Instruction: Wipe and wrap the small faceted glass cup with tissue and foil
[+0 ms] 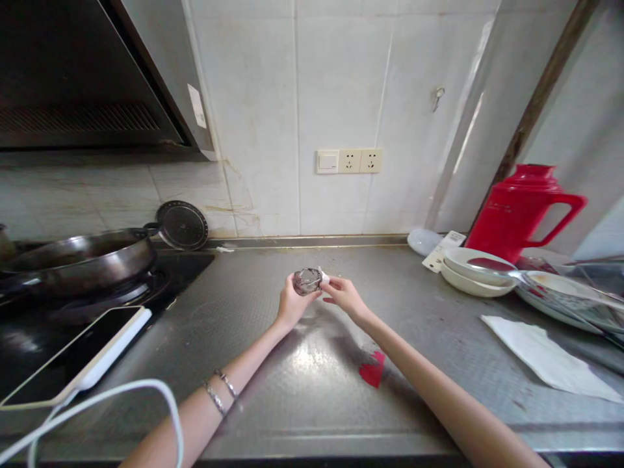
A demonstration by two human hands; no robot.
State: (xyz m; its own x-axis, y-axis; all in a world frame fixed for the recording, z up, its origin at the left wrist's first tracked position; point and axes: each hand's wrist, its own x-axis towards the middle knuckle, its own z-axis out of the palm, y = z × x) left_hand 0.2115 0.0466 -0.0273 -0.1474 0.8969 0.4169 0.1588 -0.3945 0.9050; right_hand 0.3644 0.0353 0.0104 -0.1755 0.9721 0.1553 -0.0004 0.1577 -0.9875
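Observation:
My left hand is wrapped round a small, clear, round glass vessel with dark lines in it, held above the middle of the counter. Whether it is a cup or a jar I cannot tell. At its right side, my right hand pinches a small white wad that looks like tissue, pressed to the glass rim. Below my right forearm lies a torn red scrap on the metal counter.
On the left, a steel pan sits on the black stove, with a phone and its white cable in front. At right stand a red thermos, stacked bowls, plates and a white napkin.

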